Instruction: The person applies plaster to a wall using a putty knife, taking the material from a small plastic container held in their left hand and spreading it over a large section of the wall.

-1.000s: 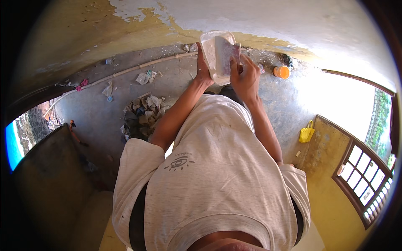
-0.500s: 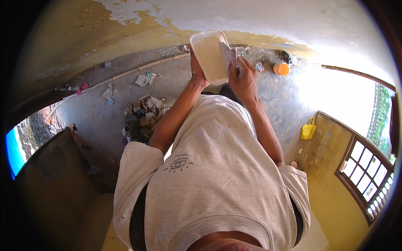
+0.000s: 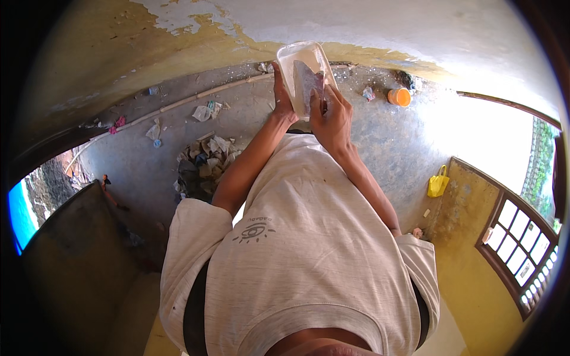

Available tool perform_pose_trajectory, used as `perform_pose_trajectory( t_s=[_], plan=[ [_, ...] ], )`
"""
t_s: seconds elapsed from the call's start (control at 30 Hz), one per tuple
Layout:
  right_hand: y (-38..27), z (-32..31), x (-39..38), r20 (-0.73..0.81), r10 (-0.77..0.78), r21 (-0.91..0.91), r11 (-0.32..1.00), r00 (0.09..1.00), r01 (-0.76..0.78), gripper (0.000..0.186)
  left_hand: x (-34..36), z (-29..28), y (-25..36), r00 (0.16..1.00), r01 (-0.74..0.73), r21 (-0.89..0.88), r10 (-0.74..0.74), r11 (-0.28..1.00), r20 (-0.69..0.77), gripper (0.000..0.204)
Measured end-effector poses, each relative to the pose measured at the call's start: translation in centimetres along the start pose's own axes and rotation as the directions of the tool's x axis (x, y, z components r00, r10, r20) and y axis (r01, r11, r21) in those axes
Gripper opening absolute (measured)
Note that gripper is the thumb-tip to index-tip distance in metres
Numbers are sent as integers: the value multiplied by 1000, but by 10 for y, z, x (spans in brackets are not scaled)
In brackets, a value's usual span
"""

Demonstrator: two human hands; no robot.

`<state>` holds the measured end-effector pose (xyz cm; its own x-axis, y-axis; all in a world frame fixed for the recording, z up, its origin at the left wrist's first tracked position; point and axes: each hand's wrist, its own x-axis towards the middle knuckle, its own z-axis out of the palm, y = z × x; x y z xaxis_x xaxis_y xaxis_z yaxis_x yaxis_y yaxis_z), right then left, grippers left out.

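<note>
Beyond the lettered shirt [image 3: 309,237], left hand [image 3: 285,102] grips the pale tray [image 3: 290,59], right hand [image 3: 333,121] clutches a scraper [image 3: 307,82] over it!

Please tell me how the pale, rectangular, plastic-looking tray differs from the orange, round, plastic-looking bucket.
Shape: the pale, rectangular, plastic-looking tray has rounded corners, whereas the orange, round, plastic-looking bucket has a circular opening.
Colour: the tray is off-white; the bucket is bright orange.
Position: the tray is held up in the left hand, while the bucket sits on the grey floor, untouched.
Both are open containers.
</note>
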<state>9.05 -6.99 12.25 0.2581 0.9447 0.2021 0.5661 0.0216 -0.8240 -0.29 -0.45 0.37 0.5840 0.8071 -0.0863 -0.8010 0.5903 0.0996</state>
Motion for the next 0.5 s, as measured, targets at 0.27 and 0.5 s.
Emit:
perform_pose_trajectory(
  t_s=[0.27, 0.5],
  plan=[
    [0, -28, 20, -17, 43, -116, 992, 999, -44, 14, 4, 15, -6, 997, 22, -83, -16, 996, 79, 71],
    [18, -31, 8, -36, -23, -174, 985, 999, 16, 13, 4, 9, -6, 997, -33, -64, 38, 997, 71, 71]
  ],
)
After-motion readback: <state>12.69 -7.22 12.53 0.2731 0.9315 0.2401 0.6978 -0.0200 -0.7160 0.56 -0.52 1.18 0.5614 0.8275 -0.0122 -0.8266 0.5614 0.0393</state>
